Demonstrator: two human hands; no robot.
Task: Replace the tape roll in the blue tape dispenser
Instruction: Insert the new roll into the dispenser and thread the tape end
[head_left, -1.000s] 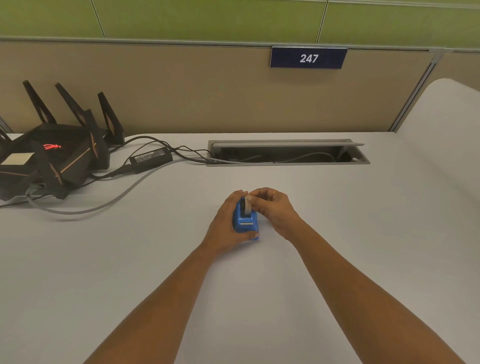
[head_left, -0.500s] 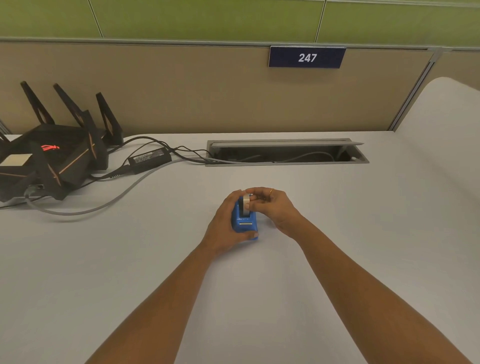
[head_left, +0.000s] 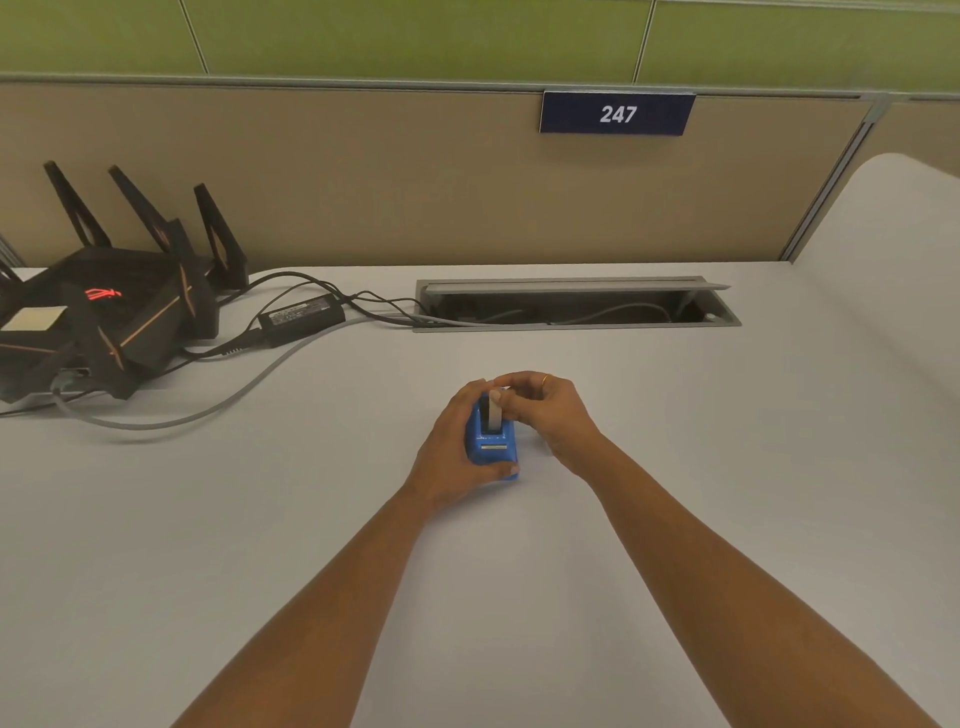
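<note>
blue tape dispenser is sitting on the pale grey desk, roughly in the middle of the surface, with its cutter end facing the near edge. the left hand is wrapping around the dispenser's left side, fingers curling over the far top and the thumb lying along the near bottom edge, so this hand is clamping on the blue body. the tape roll is standing on edge in the slot at the top of the dispenser, showing as a narrow grey band. the right hand is reaching in from the right, its thumb and forefinger pressing together on the upper rim of the roll, the other fingers folding loosely behind; a gold ring is showing on one of them. whether the roll is fully seated is impossible to tell, since the hands are hiding its sides.

far left, a black router with upright antennas is resting by the partition, with a black power adapter just to its right and cables trailing into the open cable tray set into the far part of the desk. a dark sign reading 247 is hanging on the beige partition.
</note>
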